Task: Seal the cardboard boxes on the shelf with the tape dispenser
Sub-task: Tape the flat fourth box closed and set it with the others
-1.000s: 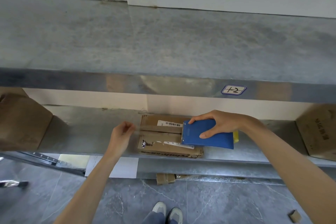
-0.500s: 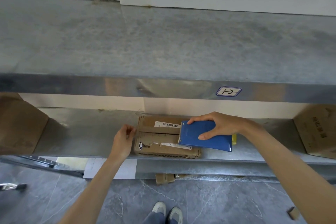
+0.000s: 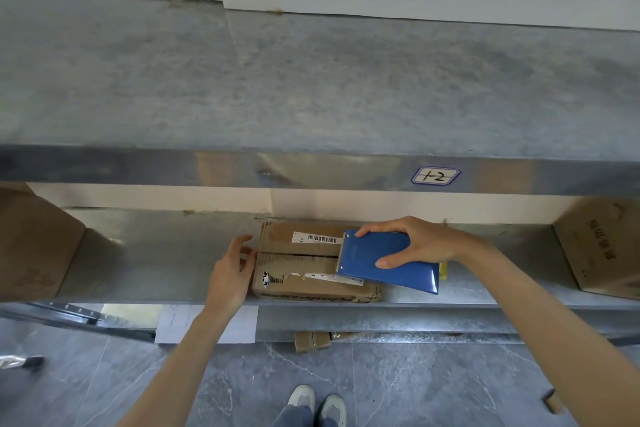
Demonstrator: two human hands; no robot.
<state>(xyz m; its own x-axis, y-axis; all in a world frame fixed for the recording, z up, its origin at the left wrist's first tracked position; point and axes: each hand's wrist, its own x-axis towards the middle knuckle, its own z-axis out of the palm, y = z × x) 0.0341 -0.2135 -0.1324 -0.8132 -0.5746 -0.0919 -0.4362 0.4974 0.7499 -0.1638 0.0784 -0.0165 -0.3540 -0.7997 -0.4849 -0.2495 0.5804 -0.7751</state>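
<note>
Box: the small cardboard box (image 3: 298, 282) lies flat on the lower shelf (image 3: 156, 274), top seam facing up and a barcode label beside the seam.
Right hand: the right hand (image 3: 420, 241) grips the blue tape dispenser (image 3: 388, 262), fingers curled over its body.
Dispenser: over the box's right end, toothed edge right on the seam.
Left hand: the left hand (image 3: 230, 276) is at the box's left end, fingers relaxed and touching that end, holding nothing.
Neighbours: a larger carton (image 3: 602, 246) stands well to the box's right.

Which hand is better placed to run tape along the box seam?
Right hand: it grips the tape dispenser on the cardboard box, at its seam. Left hand only touches the box's left end.
</note>
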